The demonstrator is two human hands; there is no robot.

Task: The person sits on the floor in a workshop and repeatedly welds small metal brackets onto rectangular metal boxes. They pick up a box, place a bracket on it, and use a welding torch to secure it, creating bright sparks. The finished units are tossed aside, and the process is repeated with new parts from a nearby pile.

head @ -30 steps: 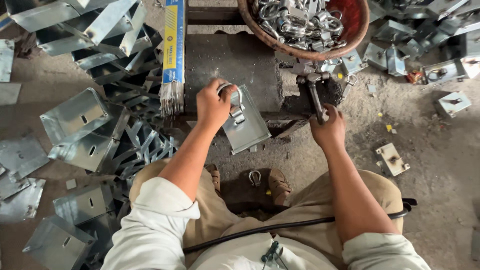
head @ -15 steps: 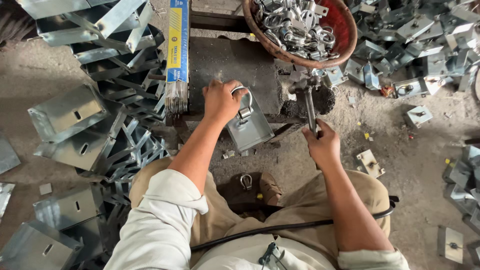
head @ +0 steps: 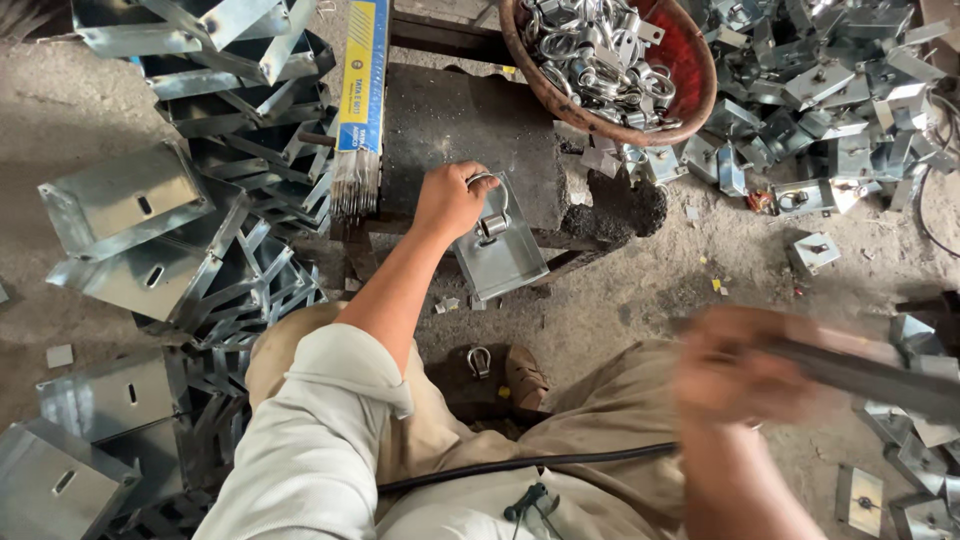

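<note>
Plate point(head: 500, 255), galvanised steel w/ a ring point(head: 487, 205) fixed on top, lies at the near edge of the dark table point(head: 470, 120), tilted, its lower corner hanging over the edge.

Head view, only one: left hand point(head: 452, 198) sits on the plate's upper left corner, fingers curled round the ring – grip closed on it, thumb side toward the table. Right hand point(head: 745, 375) is low right, well apart from the table, heavily blurred; it seems wrapped round a dark rod point(head: 880, 375) pointing right, but how tight the grip is, can't tell.

Around:
- Rod pack point(head: 362, 90), blue/yellow sleeve w/ bare grey ends, lies along the table's left edge, just beside the left hand.
- Red basin point(head: 690, 60) full of small shiny rings and clips overlaps the table's far right corner.
- Dark lump point(head: 620, 205) at the table's right edge, near the plate.
- Folded sheet brackets point(head: 190, 200) heaped left of the table, more by the left knee; they crowd that whole side.
- Small clips pile point(head: 830, 90) on the floor, far right.
- Loose shackle point(head: 479, 360) on the floor betw. the knees, next to a brown shoe point(head: 525, 375).
- Black cable point(head: 520, 465) runs across the lap.
</note>
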